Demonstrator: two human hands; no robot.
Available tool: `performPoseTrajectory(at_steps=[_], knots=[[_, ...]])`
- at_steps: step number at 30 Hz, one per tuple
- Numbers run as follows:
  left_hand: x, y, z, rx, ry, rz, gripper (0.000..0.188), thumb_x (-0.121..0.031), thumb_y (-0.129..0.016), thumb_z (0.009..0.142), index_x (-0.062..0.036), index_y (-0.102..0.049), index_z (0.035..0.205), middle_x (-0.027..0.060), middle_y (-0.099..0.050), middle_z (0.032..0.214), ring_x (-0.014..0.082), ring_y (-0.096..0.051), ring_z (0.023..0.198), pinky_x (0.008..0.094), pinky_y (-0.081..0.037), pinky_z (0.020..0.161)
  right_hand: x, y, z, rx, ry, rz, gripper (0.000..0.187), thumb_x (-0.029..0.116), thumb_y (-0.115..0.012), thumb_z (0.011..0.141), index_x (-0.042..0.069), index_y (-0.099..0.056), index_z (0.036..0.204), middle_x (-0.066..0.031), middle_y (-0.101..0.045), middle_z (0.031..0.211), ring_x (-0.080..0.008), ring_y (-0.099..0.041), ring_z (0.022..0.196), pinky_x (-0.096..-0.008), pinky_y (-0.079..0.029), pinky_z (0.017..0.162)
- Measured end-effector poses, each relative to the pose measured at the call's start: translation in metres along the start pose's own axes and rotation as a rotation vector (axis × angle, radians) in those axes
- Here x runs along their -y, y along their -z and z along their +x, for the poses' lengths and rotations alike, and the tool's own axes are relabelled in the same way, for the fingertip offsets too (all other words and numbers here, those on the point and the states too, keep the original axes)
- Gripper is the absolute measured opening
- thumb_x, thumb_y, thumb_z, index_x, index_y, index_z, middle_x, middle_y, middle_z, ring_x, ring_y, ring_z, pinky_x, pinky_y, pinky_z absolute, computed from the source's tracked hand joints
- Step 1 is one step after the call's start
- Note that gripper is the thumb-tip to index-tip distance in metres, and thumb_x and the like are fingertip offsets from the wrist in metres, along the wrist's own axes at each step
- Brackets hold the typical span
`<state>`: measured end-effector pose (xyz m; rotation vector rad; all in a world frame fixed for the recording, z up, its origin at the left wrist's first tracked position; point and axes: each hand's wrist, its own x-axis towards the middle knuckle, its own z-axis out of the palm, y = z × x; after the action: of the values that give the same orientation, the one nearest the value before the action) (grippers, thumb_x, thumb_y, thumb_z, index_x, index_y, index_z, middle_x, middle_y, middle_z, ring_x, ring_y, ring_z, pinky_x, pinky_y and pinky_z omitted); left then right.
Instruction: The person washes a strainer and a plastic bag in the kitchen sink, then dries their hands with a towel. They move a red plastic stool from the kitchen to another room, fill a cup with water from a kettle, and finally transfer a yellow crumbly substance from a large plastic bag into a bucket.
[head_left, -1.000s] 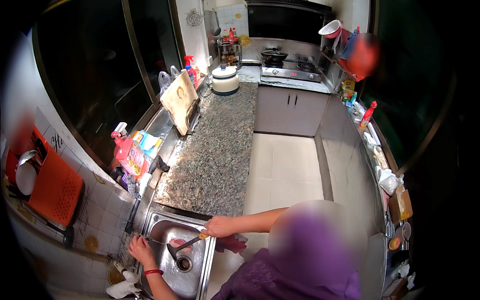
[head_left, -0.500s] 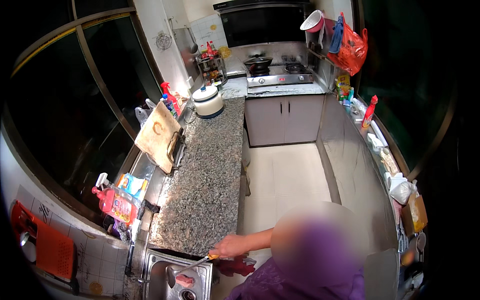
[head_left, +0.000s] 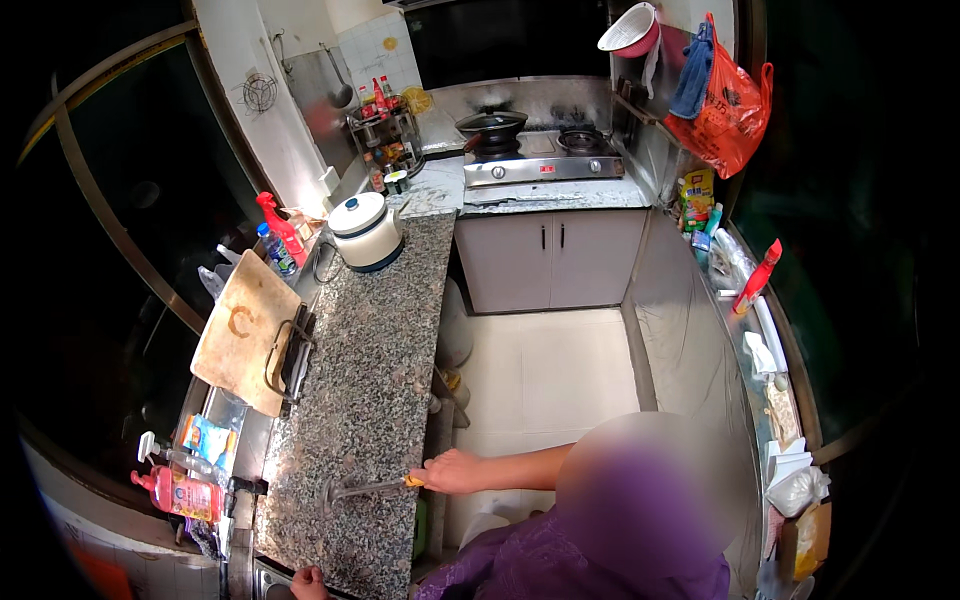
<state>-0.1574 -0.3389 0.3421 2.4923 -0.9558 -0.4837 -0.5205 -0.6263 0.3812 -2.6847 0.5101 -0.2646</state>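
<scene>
My right hand [head_left: 450, 471] is closed round the yellow-ended handle of a long metal utensil [head_left: 372, 489]. It lies nearly level over the speckled granite counter [head_left: 370, 400], its head pointing left. Whether it touches the stone I cannot tell, and its exact kind is unclear against the grey pattern. My left hand [head_left: 310, 582] shows only in part at the lower edge, by the counter's near end and the metal sink [head_left: 268, 578]. Its fingers look curled; what they hold, if anything, is hidden. A purple garment [head_left: 500, 560] and a blurred patch fill the lower right.
A white pot [head_left: 366, 235] stands on the counter's far end. Along the left lean a cutting board [head_left: 245, 330] and a pink pump bottle [head_left: 185, 495]. Beyond are a gas stove [head_left: 545, 168] with a lidded pan [head_left: 490, 125]. A ledge [head_left: 745, 350] with several items runs along the right.
My right hand has lifted the utensil from the sink, where a pink piece of meat lay, to over the counter. My left hand has come into view. The view has shifted.
</scene>
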Motion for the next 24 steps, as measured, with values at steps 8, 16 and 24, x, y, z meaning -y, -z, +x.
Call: performPoseTrajectory(at_steps=[8, 16, 24], knots=[[-0.206, -0.072, 0.137, -0.361, -0.357, 0.054, 0.008, -0.009, -0.061, 0.07, -0.0012, -0.061, 0.072, 0.0136, -0.059, 0.069, 0.0282, -0.057, 0.063, 0.0354, -0.045, 0.059, -0.159, 0.063, -0.007, 0.141, -0.483, 1.063, 0.025, 0.028, -0.048, 0.084, 0.004, -0.049, 0.078, -0.0041, -0.05, 0.058, -0.0139, -0.048, 0.047, -0.0291, -0.037, 0.043], [-0.485, -0.117, 0.314, -0.257, -0.827, -0.084, 0.01, -0.007, -0.063, 0.067, -0.0014, -0.061, 0.074, 0.0132, -0.059, 0.071, 0.0277, -0.058, 0.066, 0.0334, -0.045, 0.062, -0.311, 0.196, -0.051, -0.184, -0.887, 1.703, 0.02, 0.019, -0.051, 0.084, 0.001, -0.053, 0.09, 0.0007, -0.043, 0.055, -0.0065, -0.04, 0.046, -0.0193, -0.031, 0.039], [-0.808, -0.2, 0.411, -0.034, -1.235, -0.221, 0.013, -0.012, -0.065, 0.067, -0.0025, -0.061, 0.076, 0.0133, -0.059, 0.073, 0.0289, -0.057, 0.069, 0.0347, -0.045, 0.062, -0.426, 0.28, -0.085, -0.624, -0.821, 1.873, 0.027, 0.018, -0.05, 0.084, -0.004, -0.049, 0.1, -0.0035, -0.048, 0.059, -0.0076, -0.043, 0.046, -0.0191, -0.031, 0.038]])
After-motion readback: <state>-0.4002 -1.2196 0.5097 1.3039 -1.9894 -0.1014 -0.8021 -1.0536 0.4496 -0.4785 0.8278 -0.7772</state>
